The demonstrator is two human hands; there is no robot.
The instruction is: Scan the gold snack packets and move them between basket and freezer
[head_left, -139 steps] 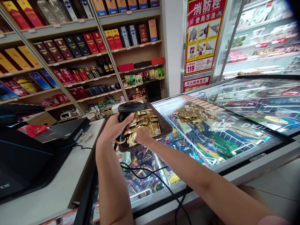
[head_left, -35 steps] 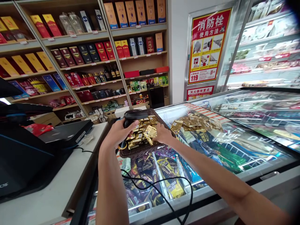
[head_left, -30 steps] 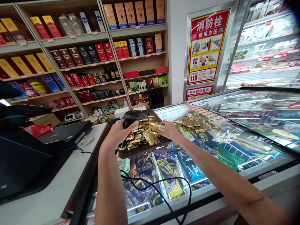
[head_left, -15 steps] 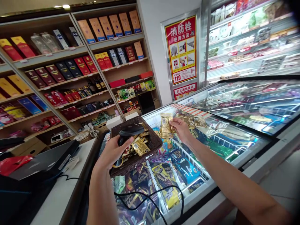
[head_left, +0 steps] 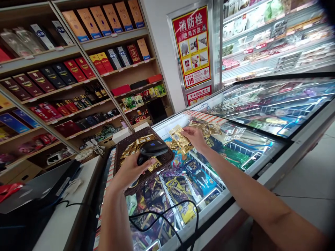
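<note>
My left hand grips a black barcode scanner by its handle, its head over a dark wicker basket of small gold packets resting on the freezer's glass lid. My right hand pinches a few gold packets just right of the basket, lifted above the glass. Behind that hand, a loose pile of the same gold packets lies on the lid. The scanner's black cable loops down toward me.
The chest freezer with sliding glass lids holds ice-cream packs. A white counter with a dark till stands at left. Wooden shelves of boxed goods line the back wall; a refrigerated case stands at right beside a red poster.
My right hand has lifted gold packets out of the basket and carried them right, toward the pile on the glass. The view has swung left and the scanner stays over the basket.
</note>
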